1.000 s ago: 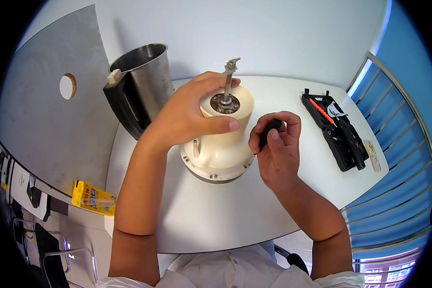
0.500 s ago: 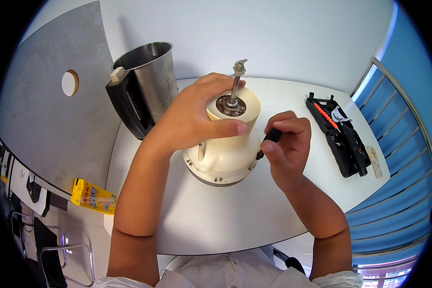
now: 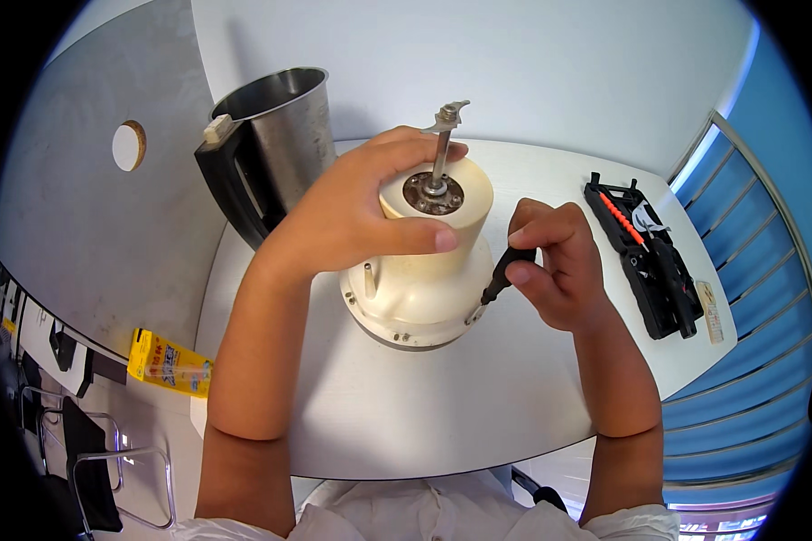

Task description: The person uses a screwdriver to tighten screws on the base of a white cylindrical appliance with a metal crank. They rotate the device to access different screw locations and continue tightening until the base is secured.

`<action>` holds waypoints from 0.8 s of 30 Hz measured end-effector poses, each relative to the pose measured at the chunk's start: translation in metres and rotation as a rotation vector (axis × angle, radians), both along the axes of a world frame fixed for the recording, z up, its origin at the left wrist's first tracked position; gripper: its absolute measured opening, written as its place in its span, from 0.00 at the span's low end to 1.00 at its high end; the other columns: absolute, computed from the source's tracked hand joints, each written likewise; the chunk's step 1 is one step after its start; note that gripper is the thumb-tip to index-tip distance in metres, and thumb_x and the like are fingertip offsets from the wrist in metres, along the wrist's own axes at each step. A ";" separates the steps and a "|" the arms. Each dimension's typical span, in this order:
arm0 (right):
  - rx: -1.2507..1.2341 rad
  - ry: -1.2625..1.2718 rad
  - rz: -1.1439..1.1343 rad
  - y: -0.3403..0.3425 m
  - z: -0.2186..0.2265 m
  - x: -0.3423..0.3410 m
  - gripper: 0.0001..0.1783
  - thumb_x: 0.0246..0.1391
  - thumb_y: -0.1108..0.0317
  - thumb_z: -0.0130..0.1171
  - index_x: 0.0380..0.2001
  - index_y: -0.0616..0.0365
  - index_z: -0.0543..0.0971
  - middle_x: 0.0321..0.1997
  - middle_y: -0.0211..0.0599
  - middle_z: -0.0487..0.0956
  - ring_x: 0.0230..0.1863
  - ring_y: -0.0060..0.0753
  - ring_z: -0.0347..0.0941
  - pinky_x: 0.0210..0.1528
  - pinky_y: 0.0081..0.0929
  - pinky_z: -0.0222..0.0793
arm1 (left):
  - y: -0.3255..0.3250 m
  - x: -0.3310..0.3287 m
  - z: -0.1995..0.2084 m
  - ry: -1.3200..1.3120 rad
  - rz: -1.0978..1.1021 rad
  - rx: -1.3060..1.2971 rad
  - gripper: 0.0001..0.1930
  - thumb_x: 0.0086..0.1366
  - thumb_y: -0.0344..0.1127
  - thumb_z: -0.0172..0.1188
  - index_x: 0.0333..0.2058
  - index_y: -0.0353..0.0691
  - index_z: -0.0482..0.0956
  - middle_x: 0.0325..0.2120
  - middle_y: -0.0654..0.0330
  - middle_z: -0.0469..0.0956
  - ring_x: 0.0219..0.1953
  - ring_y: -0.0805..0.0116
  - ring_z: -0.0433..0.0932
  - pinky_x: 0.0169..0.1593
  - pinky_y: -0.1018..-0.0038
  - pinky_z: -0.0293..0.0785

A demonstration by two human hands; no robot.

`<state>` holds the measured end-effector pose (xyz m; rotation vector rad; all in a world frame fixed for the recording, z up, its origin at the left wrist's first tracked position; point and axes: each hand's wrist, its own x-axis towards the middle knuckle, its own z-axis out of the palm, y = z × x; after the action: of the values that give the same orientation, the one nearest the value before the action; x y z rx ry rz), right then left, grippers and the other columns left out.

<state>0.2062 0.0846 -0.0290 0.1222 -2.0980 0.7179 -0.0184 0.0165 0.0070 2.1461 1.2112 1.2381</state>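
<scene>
A cream-coloured blender motor head (image 3: 424, 288) stands on the white table, with a metal shaft and blade (image 3: 447, 117) sticking up from its top. My left hand (image 3: 356, 203) wraps round its upper part, thumb in front and fingers behind. Between thumb and fingers, my right hand (image 3: 559, 261) grips a short black screwdriver (image 3: 510, 273). Its tip points down-left against the lower right rim of the motor head, where a screw spot sits; whether it is seated cannot be made out. More small screws show along the front of the rim.
A steel jug with a black handle (image 3: 289, 135) stands at the back left. An open black tool case (image 3: 645, 261) lies on the right, a small clear bit strip (image 3: 709, 311) beside it. A yellow packet (image 3: 170, 362) sits at the left edge. Metal railing (image 3: 758, 261) borders the right side.
My right hand has shifted slightly right and its grip on the screwdriver has changed, so more of the tool shows. The left hand keeps hold of the motor head.
</scene>
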 end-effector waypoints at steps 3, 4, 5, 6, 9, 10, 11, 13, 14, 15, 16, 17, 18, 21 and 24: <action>0.051 0.020 0.051 0.007 -0.003 -0.001 0.13 0.52 0.71 0.61 0.38 0.57 0.69 0.25 0.32 0.70 0.25 0.22 0.64 0.25 0.18 0.60 | 0.001 -0.002 0.001 -0.004 -0.032 -0.004 0.38 0.43 0.52 0.66 0.50 0.30 0.72 0.49 0.52 0.71 0.53 0.59 0.67 0.58 0.68 0.59; 0.052 0.053 0.013 0.006 -0.005 -0.001 0.12 0.52 0.70 0.61 0.38 0.57 0.70 0.25 0.32 0.70 0.24 0.22 0.64 0.25 0.18 0.60 | 0.002 -0.001 0.000 -0.011 -0.030 -0.006 0.38 0.43 0.52 0.66 0.49 0.30 0.72 0.49 0.52 0.71 0.53 0.59 0.67 0.58 0.68 0.59; 0.054 0.086 -0.024 0.005 -0.008 -0.002 0.12 0.51 0.69 0.61 0.38 0.56 0.70 0.24 0.32 0.70 0.24 0.22 0.63 0.25 0.18 0.59 | 0.003 0.000 0.000 -0.019 -0.027 -0.008 0.38 0.43 0.53 0.66 0.49 0.30 0.72 0.49 0.52 0.72 0.53 0.59 0.67 0.58 0.67 0.59; 0.059 0.118 -0.056 0.003 -0.009 -0.002 0.12 0.51 0.69 0.61 0.37 0.56 0.71 0.24 0.31 0.69 0.24 0.22 0.63 0.24 0.18 0.58 | 0.002 0.000 0.000 -0.027 -0.020 -0.007 0.39 0.43 0.53 0.66 0.49 0.31 0.72 0.49 0.52 0.72 0.53 0.59 0.67 0.58 0.67 0.59; 0.123 0.101 -0.213 -0.004 -0.006 0.003 0.11 0.51 0.70 0.62 0.36 0.56 0.71 0.23 0.30 0.70 0.23 0.21 0.61 0.24 0.18 0.57 | 0.002 -0.001 0.000 -0.016 -0.021 0.005 0.39 0.43 0.53 0.66 0.49 0.31 0.72 0.49 0.52 0.72 0.53 0.58 0.67 0.58 0.67 0.59; 0.087 0.099 -0.242 -0.007 -0.008 0.004 0.11 0.50 0.70 0.62 0.36 0.56 0.71 0.23 0.29 0.70 0.23 0.21 0.61 0.24 0.18 0.57 | 0.002 -0.002 0.000 -0.010 -0.019 0.011 0.39 0.43 0.54 0.66 0.50 0.31 0.72 0.49 0.52 0.72 0.53 0.58 0.67 0.58 0.67 0.59; 0.052 0.096 -0.270 -0.010 -0.009 0.004 0.11 0.50 0.70 0.62 0.35 0.56 0.71 0.23 0.29 0.70 0.23 0.20 0.60 0.24 0.18 0.57 | 0.002 -0.002 0.000 -0.004 -0.017 0.017 0.39 0.43 0.54 0.66 0.50 0.31 0.72 0.49 0.52 0.72 0.53 0.58 0.67 0.58 0.67 0.59; -0.016 0.124 -0.261 -0.011 -0.012 0.002 0.10 0.50 0.72 0.62 0.35 0.55 0.72 0.24 0.29 0.70 0.23 0.20 0.60 0.24 0.18 0.57 | 0.002 -0.002 -0.001 0.007 -0.014 0.025 0.39 0.43 0.54 0.66 0.50 0.30 0.72 0.49 0.52 0.72 0.53 0.59 0.67 0.58 0.67 0.59; -0.046 0.155 -0.221 -0.010 -0.013 -0.002 0.10 0.50 0.72 0.61 0.35 0.55 0.72 0.24 0.29 0.70 0.24 0.20 0.61 0.25 0.18 0.58 | 0.002 -0.001 0.000 0.011 -0.011 0.030 0.39 0.44 0.54 0.66 0.50 0.30 0.72 0.49 0.52 0.72 0.53 0.59 0.67 0.58 0.67 0.59; -0.077 0.186 -0.180 -0.009 -0.013 -0.004 0.09 0.51 0.73 0.60 0.35 0.55 0.72 0.25 0.29 0.70 0.24 0.20 0.61 0.25 0.18 0.58 | 0.002 -0.001 -0.001 0.016 -0.007 0.033 0.39 0.44 0.54 0.65 0.50 0.30 0.72 0.49 0.52 0.72 0.53 0.59 0.67 0.58 0.67 0.59; -0.071 0.169 -0.131 -0.009 -0.012 -0.004 0.09 0.51 0.73 0.60 0.35 0.55 0.72 0.25 0.30 0.71 0.26 0.21 0.62 0.27 0.19 0.59 | 0.002 -0.002 -0.001 0.012 -0.011 0.027 0.39 0.44 0.54 0.65 0.49 0.30 0.72 0.49 0.52 0.72 0.53 0.59 0.67 0.58 0.67 0.59; -0.065 0.151 -0.081 -0.009 -0.011 -0.004 0.08 0.52 0.73 0.59 0.36 0.55 0.71 0.26 0.31 0.71 0.27 0.22 0.63 0.28 0.19 0.61 | 0.002 -0.003 -0.001 0.008 -0.015 0.021 0.39 0.44 0.54 0.65 0.49 0.30 0.72 0.49 0.52 0.72 0.53 0.59 0.67 0.58 0.67 0.60; -0.058 0.134 -0.032 -0.008 -0.009 -0.004 0.08 0.53 0.73 0.58 0.36 0.55 0.71 0.27 0.31 0.71 0.28 0.23 0.64 0.30 0.20 0.62 | 0.003 -0.003 -0.001 0.005 -0.019 0.015 0.39 0.44 0.54 0.65 0.49 0.29 0.72 0.49 0.52 0.72 0.53 0.59 0.68 0.58 0.67 0.60; 0.075 0.063 0.060 -0.002 -0.006 -0.003 0.06 0.57 0.74 0.52 0.38 0.56 0.70 0.31 0.35 0.72 0.34 0.26 0.67 0.36 0.23 0.65 | 0.002 -0.001 -0.002 0.001 -0.020 0.023 0.39 0.44 0.54 0.65 0.49 0.29 0.71 0.49 0.52 0.72 0.52 0.59 0.68 0.58 0.68 0.60; -0.142 0.101 0.217 -0.004 -0.010 -0.007 0.05 0.62 0.72 0.46 0.39 0.56 0.70 0.34 0.37 0.72 0.36 0.28 0.68 0.40 0.26 0.65 | 0.003 -0.001 -0.001 0.017 -0.017 0.032 0.39 0.44 0.55 0.65 0.50 0.29 0.71 0.49 0.52 0.71 0.53 0.59 0.67 0.58 0.68 0.60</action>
<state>0.1993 0.0805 -0.0391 0.3044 -1.9495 0.9677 -0.0198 0.0191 0.0059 2.1890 1.1851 1.2424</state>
